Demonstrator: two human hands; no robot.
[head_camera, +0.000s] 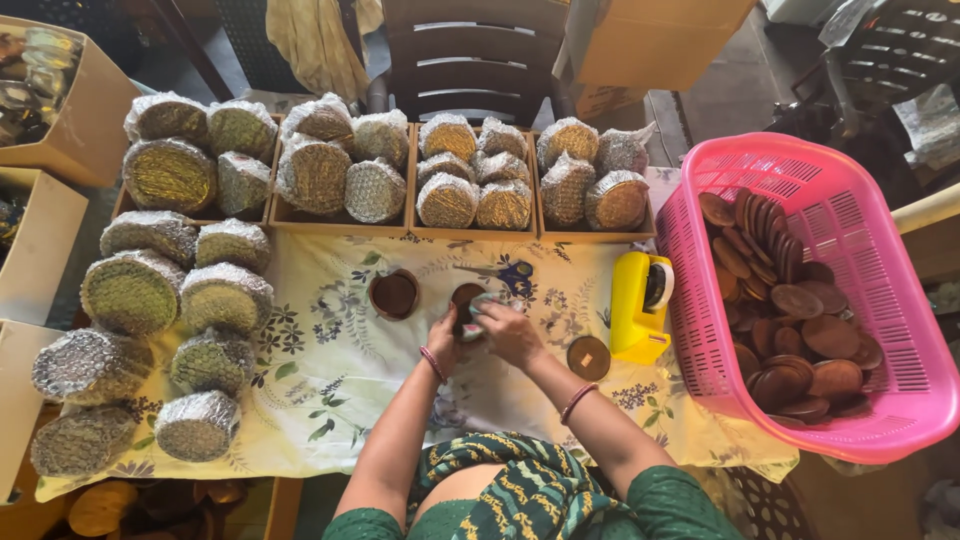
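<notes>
My left hand (443, 335) and my right hand (505, 330) meet over the flowered tablecloth (330, 370) at the table's middle. Together they hold a small round brown clay cup (466, 300), and a bit of pale wrapping shows between the fingers. A second brown clay cup (394, 295) stands just left of them. A flat brown clay lid (588, 357) lies to the right of my right hand. Blue-handled scissors (512, 275) lie just behind the hands.
A yellow tape dispenser (640, 305) stands right of the hands. A pink plastic basket (900, 300) with several brown clay lids fills the right side. Several wrapped round stacks (135, 290) lie at left and in cardboard trays (340, 220) at the back. A dark chair (470, 60) stands behind.
</notes>
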